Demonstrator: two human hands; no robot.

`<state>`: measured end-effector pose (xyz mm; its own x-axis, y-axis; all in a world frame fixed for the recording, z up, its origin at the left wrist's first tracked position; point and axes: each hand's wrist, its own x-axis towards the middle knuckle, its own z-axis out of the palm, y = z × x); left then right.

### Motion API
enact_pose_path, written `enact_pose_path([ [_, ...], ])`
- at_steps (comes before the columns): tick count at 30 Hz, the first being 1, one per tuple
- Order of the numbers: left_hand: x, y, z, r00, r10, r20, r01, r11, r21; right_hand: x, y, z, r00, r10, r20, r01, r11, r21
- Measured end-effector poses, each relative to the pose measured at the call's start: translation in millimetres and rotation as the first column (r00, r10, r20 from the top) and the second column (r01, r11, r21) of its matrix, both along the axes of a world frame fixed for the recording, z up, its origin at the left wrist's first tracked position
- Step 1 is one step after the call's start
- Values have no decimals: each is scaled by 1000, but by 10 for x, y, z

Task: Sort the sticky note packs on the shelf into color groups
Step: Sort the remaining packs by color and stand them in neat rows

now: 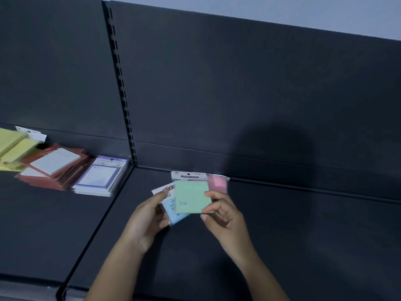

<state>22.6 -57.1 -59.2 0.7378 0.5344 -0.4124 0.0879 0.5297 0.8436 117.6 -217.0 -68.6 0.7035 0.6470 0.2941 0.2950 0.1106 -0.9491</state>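
- Far off to the left of the left hand (147, 218), a heap of yellow packs (13, 148) sits on the shelf (282, 235). They lie together, so I think that is one color group.
- Just beside the yellow ones, a bit nearer the hand, is a spread-out pile of red packs (54, 168) with white pads on top.
- Next comes a small stack of purple packs (102, 177). It is well to the left of the left hand, pushed up against the black post (121, 88) with the little slots.
- The left hand is closed around a blue pack (173, 211), with the thumb on top and the fingers curled under. A white label sticks out by the thumb. I cannot tell if it belongs to the blue pack or to another one.
- The green pack (192, 197) is between the two hands, lying over the blue pack.
- The right hand (223, 216) pinches the right edge of the green pack with its thumb and fingers. I think the two hands hold the packs fanned apart like this so each color can be seen and picked out.
- A pink pack (218, 184) peeks out from behind the green pack, just above the right hand. I cannot tell if a hand holds it or if it rests on the shelf.
- The blue, green and pink packs are up above the shelf, not in any pile yet. I think each one needs its own spot.
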Motion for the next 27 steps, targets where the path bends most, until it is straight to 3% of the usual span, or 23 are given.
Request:
enact_pose_path([
  [3,84,-65,-11,998,-50,46,56,990,-128,4,-15,-15,997,-24,77,28,998,-57],
  [6,129,-142,-26,992,-114,51,116,992,-46,-5,-7,-25,990,39,137,-20,991,-134],
  [9,139,-149,-44,996,-85,-16,86,995,46,45,41,37,992,-4,-129,-10,994,-113],
  [11,153,-116,-79,996,-74,-45,76,997,30,167,83,50,926,-204,-317,170,977,-132],
  [13,181,-70,-101,996,-72,-57,73,997,9,310,93,29,840,-385,-383,311,919,-242],
  [16,268,-12,-120,996,-80,-48,81,997,11,427,86,-7,755,-422,-502,313,905,-289],
  [21,485,6,-72,990,-140,-17,140,990,26,475,126,16,669,-411,-620,314,912,-266],
  [27,553,46,-96,989,-145,-40,145,989,1,512,173,-11,643,-468,-606,358,883,-303],
])
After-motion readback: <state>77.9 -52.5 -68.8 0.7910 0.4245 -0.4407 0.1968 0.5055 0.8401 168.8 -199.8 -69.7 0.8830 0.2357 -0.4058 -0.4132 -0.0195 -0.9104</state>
